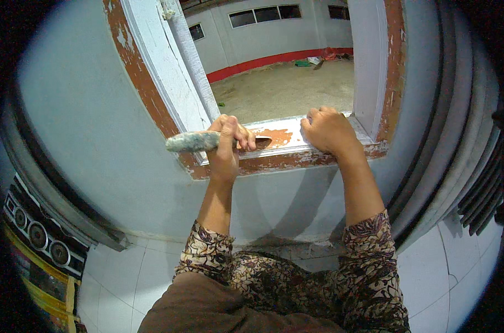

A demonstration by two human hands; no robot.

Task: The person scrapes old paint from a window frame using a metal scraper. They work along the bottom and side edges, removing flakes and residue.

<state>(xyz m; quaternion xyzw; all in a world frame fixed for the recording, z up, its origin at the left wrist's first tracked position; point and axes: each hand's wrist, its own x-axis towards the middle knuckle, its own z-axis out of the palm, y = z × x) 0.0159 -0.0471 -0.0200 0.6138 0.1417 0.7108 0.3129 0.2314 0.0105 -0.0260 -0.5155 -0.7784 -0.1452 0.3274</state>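
My left hand point(228, 145) is wrapped around a scraper whose thick, paint-smeared handle point(192, 142) sticks out to the left. Its blade point(264, 142) lies low over the window sill point(296, 145), beside a patch where white paint is gone and orange-brown shows. On the right part of the sill rests my right hand point(330, 130), its fingers curled closed; whatever may be inside them is hidden. White paint is partly worn off the brown window frame point(143, 83) around the opening.
A white shutter or sash point(193, 61) stands at the opening's left side. Dark curtains point(462, 111) hang on the right. At the lower left is a panel with round speaker-like shapes point(38, 236). White floor tiles point(116, 277) lie below; bare ground point(279, 91) lies beyond the window.
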